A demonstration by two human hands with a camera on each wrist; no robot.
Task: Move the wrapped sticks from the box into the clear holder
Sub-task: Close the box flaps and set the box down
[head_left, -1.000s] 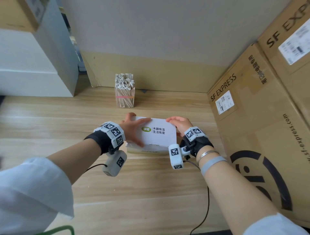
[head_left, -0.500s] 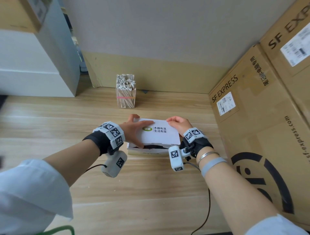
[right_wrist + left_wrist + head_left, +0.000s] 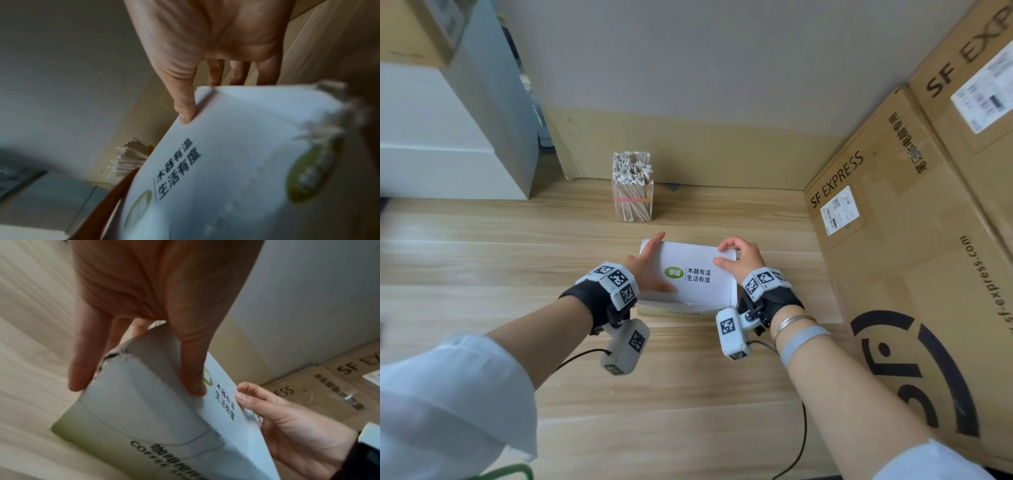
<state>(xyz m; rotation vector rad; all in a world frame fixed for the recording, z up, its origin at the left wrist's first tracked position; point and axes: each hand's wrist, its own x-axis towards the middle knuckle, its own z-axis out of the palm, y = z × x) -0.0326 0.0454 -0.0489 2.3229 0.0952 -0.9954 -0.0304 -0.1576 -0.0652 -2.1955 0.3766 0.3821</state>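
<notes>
Between your hands on the wooden table [image 3: 482,267] sits the white coffee-stirrer box [image 3: 698,274], green logo and black print on its lid. Your left hand [image 3: 650,270] pinches its left edge, thumb on top; your right hand [image 3: 739,257] grips the far right corner. Beyond both hands stands the clear holder [image 3: 634,202], packed with wrapped sticks [image 3: 631,169].

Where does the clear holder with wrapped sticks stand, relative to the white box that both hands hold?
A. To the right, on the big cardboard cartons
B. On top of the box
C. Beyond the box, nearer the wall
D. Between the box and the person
C: in the head view the clear holder stands on the wooden table beyond the white box, close to the wall, apart from the box.
</notes>
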